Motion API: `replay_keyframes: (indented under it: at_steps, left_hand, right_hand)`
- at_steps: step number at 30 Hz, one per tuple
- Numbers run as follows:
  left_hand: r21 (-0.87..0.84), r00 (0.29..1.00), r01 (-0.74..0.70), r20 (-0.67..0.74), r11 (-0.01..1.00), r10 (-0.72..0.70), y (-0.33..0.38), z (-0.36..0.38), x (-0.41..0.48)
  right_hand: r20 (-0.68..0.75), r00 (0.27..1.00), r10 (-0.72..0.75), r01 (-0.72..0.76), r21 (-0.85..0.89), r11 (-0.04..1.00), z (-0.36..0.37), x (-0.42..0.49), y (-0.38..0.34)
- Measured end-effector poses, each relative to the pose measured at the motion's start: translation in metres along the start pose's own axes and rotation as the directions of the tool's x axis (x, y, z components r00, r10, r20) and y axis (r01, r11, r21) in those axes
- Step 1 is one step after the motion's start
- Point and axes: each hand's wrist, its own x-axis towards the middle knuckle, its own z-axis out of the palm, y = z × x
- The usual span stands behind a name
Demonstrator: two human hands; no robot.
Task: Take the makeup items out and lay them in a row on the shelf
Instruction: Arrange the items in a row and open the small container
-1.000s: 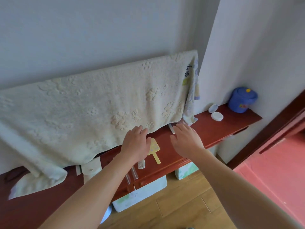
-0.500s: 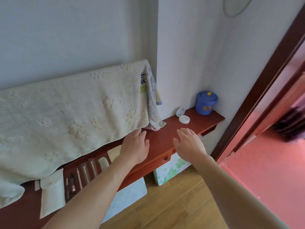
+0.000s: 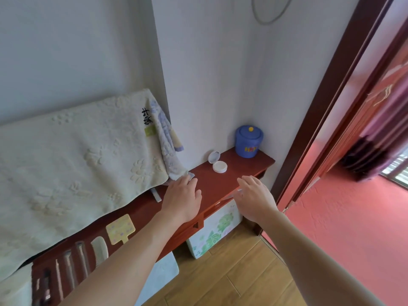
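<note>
I am in a home, at a room corner: a cream towel (image 3: 72, 164) hangs over a red wooden shelf (image 3: 238, 171), with wood flooring (image 3: 231, 272) and a doorway (image 3: 331, 89) beside me.

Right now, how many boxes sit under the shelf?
2: a floral box near the right hand, a pale box left of it behind the left arm. More may be hidden.

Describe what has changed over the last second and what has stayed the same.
Both hands slid right along the shelf: the left hand left the comb and yellow hand mirror for the towel's end; the right hand hangs over the shelf's front edge. Neither holds anything. The white compact and blue jar stayed put.
</note>
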Motion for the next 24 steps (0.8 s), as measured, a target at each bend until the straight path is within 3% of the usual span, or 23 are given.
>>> replay_keyframes:
  at_steps: [8,17,24]
  left_hand:
    - [0.041,0.998,0.027,0.049,0.999,-0.029,0.034,0.022,0.057]
    - [0.025,0.962,0.267,0.042,0.963,-0.268,0.099,0.060,0.122]
    - [0.004,0.906,0.422,0.030,0.907,-0.421,0.103,0.079,0.138]
  right_hand:
    - [0.007,0.998,-0.063,0.063,-0.021,0.998,0.003,0.049,0.061]
    - [0.080,0.959,-0.272,0.275,-0.022,0.961,0.002,0.137,0.147]
    - [0.161,0.908,-0.388,0.394,-0.006,0.919,0.017,0.194,0.165]
